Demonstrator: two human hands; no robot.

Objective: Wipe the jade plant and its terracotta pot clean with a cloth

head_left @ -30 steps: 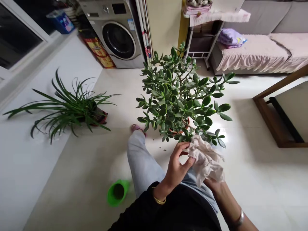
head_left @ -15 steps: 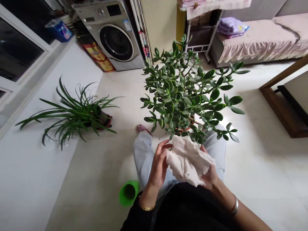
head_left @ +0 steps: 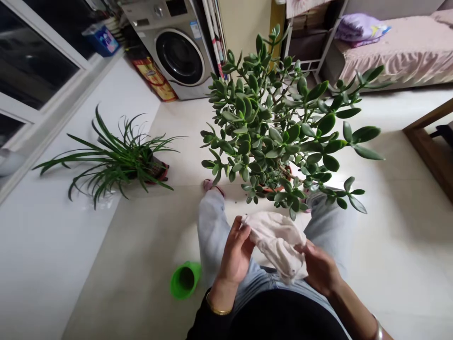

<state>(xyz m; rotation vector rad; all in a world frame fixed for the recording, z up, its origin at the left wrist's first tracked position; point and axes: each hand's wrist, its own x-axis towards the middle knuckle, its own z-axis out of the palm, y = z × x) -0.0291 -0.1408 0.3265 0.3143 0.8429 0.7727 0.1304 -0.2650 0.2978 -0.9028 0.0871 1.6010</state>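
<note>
A crumpled pale cloth [head_left: 278, 248] is held with its long axis running diagonally — left fingers [head_left: 240, 231] pinched on the far end, right fingers [head_left: 301, 248] closed near the other, a jade plant [head_left: 269, 132] just ahead.

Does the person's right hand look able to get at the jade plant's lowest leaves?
Probably yes: the right hand sits just below the lowest leaves of the jade plant, and nothing blocks the way up, though it is holding the pale cloth.

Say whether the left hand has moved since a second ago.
Yes, the left hand has shifted left, closer to the green plastic cup.
</note>
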